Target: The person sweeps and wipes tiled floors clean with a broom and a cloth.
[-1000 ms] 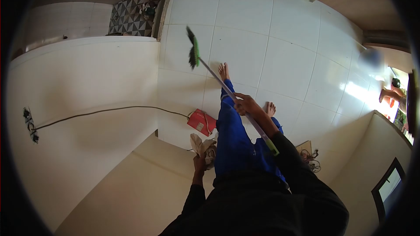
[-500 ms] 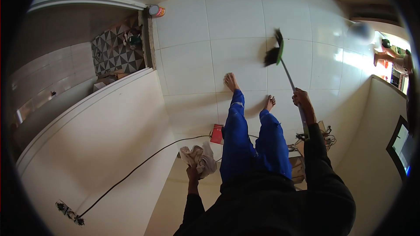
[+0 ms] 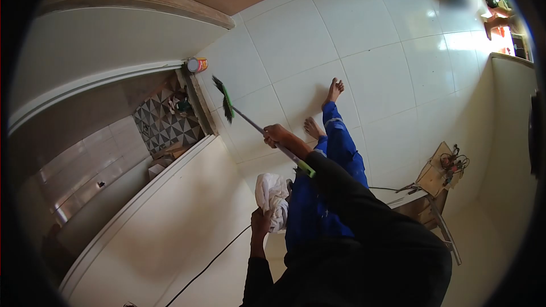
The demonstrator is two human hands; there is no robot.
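I see the right hand (image 3: 277, 134) wrapped tight round the handle of the broom (image 3: 249, 119). Its green head reaches far left toward the doorway sill, but I can't tell whether the bristles touch the tiled floor (image 3: 364, 22). The handle's near end slips behind the dark sleeve (image 3: 352, 204). The left hand (image 3: 260, 220), low and near, clutches a bunched white cloth (image 3: 272, 193) that hides most of its fingers. A small can (image 3: 197, 65) stands by the door frame.

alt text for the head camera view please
Seen from above, a person in blue trousers, barefoot on a white tiled floor, holds a green-headed broom in the right hand and a bunched white cloth in the left hand. A can stands by a doorway.
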